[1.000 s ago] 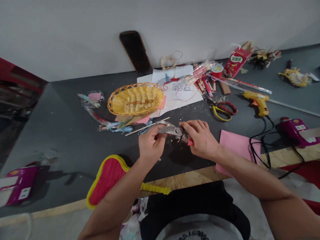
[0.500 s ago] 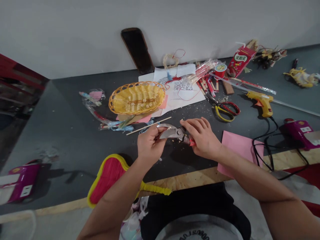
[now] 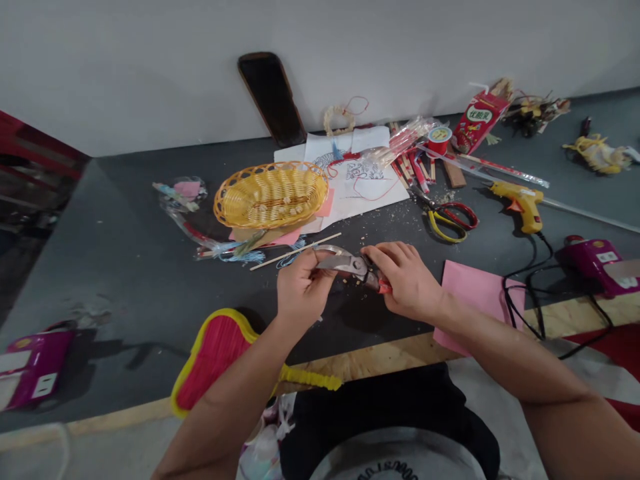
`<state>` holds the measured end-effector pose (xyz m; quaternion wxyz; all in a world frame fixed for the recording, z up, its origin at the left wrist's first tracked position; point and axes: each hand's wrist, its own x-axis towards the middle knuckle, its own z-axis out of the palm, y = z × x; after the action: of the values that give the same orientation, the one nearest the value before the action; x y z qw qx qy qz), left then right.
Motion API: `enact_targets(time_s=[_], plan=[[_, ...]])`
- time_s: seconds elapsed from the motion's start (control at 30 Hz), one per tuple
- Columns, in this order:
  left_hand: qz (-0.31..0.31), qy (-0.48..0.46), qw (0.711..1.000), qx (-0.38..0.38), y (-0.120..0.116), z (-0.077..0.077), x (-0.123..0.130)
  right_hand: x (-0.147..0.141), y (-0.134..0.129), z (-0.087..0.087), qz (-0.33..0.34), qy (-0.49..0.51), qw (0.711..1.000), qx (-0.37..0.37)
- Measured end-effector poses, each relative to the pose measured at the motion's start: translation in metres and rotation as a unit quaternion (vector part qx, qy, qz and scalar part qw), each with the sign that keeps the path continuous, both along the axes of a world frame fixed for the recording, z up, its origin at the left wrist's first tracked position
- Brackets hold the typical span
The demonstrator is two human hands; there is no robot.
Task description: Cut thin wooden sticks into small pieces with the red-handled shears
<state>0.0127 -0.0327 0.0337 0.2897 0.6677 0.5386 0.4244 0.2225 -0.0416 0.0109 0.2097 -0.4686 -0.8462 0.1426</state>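
Right hand (image 3: 409, 283) grips the shears (image 3: 345, 263); long axis 10-to-4, blades toward 10 o'clock, meeting left hand (image 3: 303, 287). Left fingers narrow; contents cannot be determined.

Smartphone (image 3: 273, 100) leaning on wall (image 3: 150, 67) at bench (image 3: 125, 267) back edge. Red drink carton (image 3: 480, 121) by back edge, right half. Yellow hot-glue gun (image 3: 523, 202) nearer front edge than carton. Red-and-yellow-handled scissors (image 3: 433, 213) mid-bench. Pink paper (image 3: 473, 293) overhanging front edge. 2 purple boxes (image 3: 56, 357): 1 toward front-left corner, 1 front right.
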Motion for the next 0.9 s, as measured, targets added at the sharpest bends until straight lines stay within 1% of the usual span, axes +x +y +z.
enact_targets(time_s=[0.17, 0.33, 0.43, 0.53, 0.63, 0.77, 0.83, 0.9], plan=[[0.026, 0.006, 1.0, -0.013, 0.0021, -0.0029, -0.0005, 0.0002, 0.0028, -0.0023, -0.017, -0.002, 1.0, 0.007], [0.046, 0.022, 0.999, -0.01, -0.0004, -0.0036, -0.0011, 0.0019, 0.0045, -0.0029, 0.004, -0.007, 1.0, 0.02], [0.022, 0.004, 1.0, -0.021, -0.0016, 0.0002, -0.0007, 0.0036, 0.0048, -0.0018, 0.019, -0.017, 1.0, 0.014], [-0.016, -0.048, 0.995, -0.08, -0.0009, 0.0042, -0.0005, 0.0052, 0.005, -0.0011, 0.031, -0.021, 0.999, 0.013], [-0.048, -0.139, 0.976, -0.16, 0.0012, 0.0046, -0.0012, 0.0062, 0.0056, -0.0014, 0.044, -0.012, 0.999, 0.024], [-0.081, -0.262, 0.931, -0.24, 0.0048, 0.0019, -0.0031, 0.0066, 0.0073, -0.0027, 0.06, 0.017, 0.998, 0.031], [-0.095, -0.296, 0.912, -0.266, 0.006, 0.0025, -0.0038, 0.0066, 0.008, -0.0033, 0.067, 0.029, 0.997, 0.029], [-0.104, -0.314, 0.9, -0.283, 0.0065, 0.005, -0.0041, 0.0064, 0.0079, -0.0037, 0.07, 0.034, 0.997, 0.028]])
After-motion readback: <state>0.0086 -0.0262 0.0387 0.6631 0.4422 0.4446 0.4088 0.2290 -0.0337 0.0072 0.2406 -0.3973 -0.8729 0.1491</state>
